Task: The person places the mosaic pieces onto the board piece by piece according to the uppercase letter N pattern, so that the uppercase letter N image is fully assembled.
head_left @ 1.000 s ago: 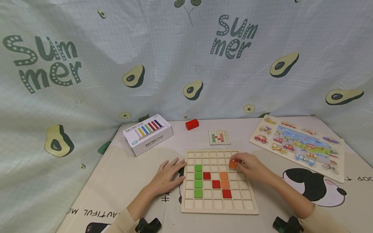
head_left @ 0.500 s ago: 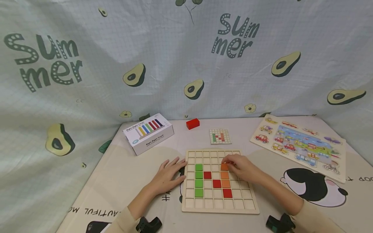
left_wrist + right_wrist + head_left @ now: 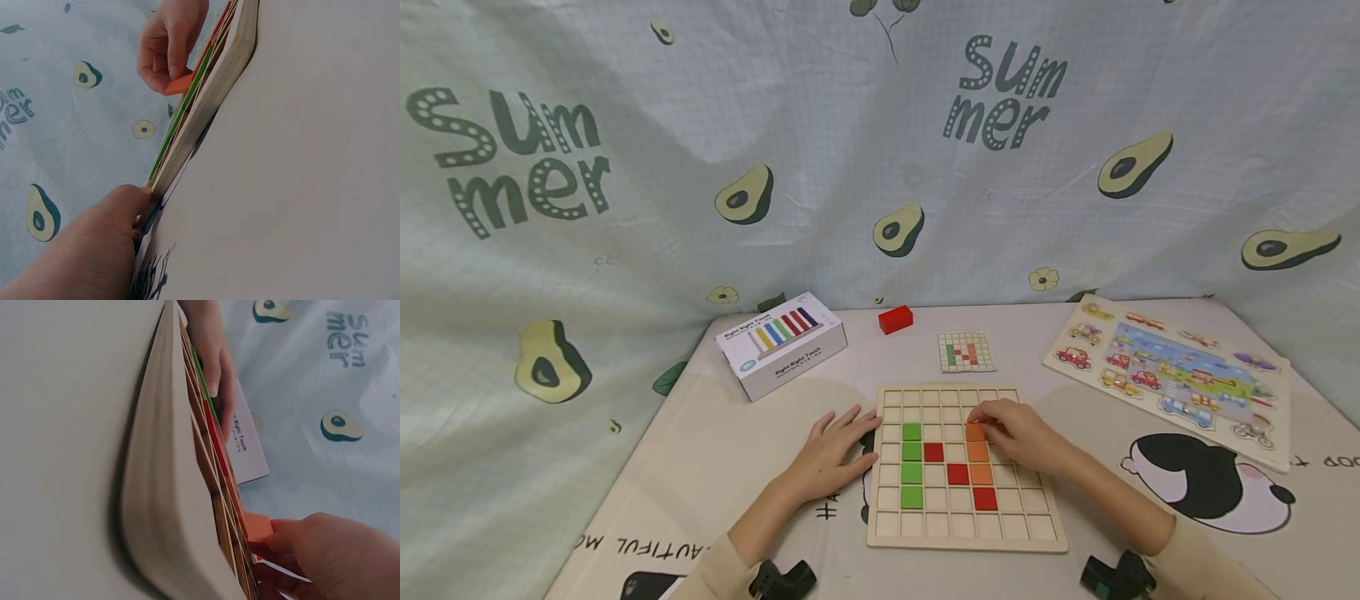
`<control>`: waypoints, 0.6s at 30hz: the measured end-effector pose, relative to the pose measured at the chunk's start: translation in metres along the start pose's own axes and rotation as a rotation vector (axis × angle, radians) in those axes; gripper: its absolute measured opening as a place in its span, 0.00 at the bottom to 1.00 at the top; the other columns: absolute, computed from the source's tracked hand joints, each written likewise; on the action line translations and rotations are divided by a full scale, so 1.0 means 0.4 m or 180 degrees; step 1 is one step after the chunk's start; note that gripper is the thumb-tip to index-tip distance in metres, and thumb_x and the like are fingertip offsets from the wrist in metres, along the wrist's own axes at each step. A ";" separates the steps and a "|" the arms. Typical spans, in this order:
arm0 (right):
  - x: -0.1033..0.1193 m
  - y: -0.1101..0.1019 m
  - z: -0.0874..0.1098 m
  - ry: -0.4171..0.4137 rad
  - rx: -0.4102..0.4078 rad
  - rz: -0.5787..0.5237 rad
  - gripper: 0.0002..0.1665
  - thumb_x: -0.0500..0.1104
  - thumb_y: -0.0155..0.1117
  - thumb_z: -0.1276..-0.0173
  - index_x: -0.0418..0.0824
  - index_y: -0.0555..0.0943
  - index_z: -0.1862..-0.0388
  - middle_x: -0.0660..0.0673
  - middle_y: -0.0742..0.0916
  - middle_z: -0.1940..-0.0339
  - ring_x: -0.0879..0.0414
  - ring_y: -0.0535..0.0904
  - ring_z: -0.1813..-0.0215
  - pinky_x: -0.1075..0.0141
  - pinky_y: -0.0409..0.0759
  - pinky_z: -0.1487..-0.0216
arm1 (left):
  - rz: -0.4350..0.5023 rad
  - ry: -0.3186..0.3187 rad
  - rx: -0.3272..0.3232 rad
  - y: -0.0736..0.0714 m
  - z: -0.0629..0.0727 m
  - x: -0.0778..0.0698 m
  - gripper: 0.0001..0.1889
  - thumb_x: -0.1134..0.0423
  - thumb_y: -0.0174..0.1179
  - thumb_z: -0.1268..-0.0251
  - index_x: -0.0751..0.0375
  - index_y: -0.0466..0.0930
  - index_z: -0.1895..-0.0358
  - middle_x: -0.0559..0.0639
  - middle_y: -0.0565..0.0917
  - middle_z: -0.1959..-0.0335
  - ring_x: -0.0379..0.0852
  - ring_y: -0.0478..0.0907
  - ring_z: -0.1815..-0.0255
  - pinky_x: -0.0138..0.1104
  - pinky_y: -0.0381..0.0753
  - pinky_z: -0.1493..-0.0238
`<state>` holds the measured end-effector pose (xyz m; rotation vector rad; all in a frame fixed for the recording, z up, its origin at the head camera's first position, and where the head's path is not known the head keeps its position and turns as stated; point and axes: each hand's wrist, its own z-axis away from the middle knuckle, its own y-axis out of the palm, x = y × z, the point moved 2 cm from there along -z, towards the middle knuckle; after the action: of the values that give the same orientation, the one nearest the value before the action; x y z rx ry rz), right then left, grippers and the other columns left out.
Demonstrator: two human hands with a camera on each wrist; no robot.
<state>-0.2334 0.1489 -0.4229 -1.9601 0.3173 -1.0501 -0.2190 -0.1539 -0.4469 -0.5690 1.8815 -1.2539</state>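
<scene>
A wooden grid board (image 3: 966, 547) lies on the table in the head view. My right hand (image 3: 1026, 435) pinches an orange cube (image 3: 257, 526) between thumb and fingers. The cube stands tilted at a grid square, above two other orange cubes (image 3: 977, 452) in the same column; the right wrist view shows it rising above the board's surface. Along the board's left edge rests my left hand (image 3: 831, 462), fingers spread and touching the rim. Set in the squares are a column of green cubes (image 3: 912, 473) and a diagonal of red cubes (image 3: 958, 474).
Behind the board lies a small pattern card (image 3: 967, 352). A red block (image 3: 896, 320) sits near the back edge. The white box (image 3: 781, 346) stands at the back left, and a vehicle picture puzzle (image 3: 1172, 379) lies at the right. A printed cloth (image 3: 820, 125) hangs behind.
My right hand has moved left with the orange cube, from the squares further right to the column of orange cubes. The left hand has stayed at the board's edge.
</scene>
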 end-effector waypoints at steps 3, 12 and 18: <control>0.000 0.001 0.001 -0.0006 -0.0044 0.0045 0.08 0.34 0.58 0.36 0.42 0.79 0.59 0.52 0.80 0.66 0.61 0.71 0.64 0.66 0.75 0.61 | -0.0004 0.0006 -0.0010 0.001 0.001 0.002 0.30 0.43 0.48 0.35 0.52 0.63 0.33 0.46 0.63 0.33 0.48 0.51 0.29 0.51 0.44 0.34; -0.004 0.006 0.005 -0.0090 -0.0176 0.0275 0.10 0.33 0.59 0.38 0.41 0.81 0.59 0.52 0.79 0.63 0.60 0.70 0.63 0.67 0.72 0.63 | 0.0012 0.0001 -0.0010 0.000 0.000 -0.001 0.30 0.44 0.48 0.35 0.52 0.63 0.33 0.46 0.64 0.33 0.48 0.51 0.29 0.51 0.43 0.34; -0.003 0.011 0.008 -0.0137 -0.0144 0.0374 0.11 0.34 0.60 0.39 0.40 0.82 0.58 0.51 0.78 0.61 0.57 0.71 0.57 0.63 0.72 0.58 | 0.0028 -0.0014 0.0005 0.000 0.002 -0.002 0.30 0.44 0.49 0.36 0.52 0.63 0.33 0.47 0.63 0.32 0.48 0.51 0.29 0.51 0.43 0.34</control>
<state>-0.2308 0.1487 -0.4279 -1.9760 0.4306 -0.9315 -0.2180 -0.1539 -0.4467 -0.5618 1.8774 -1.2473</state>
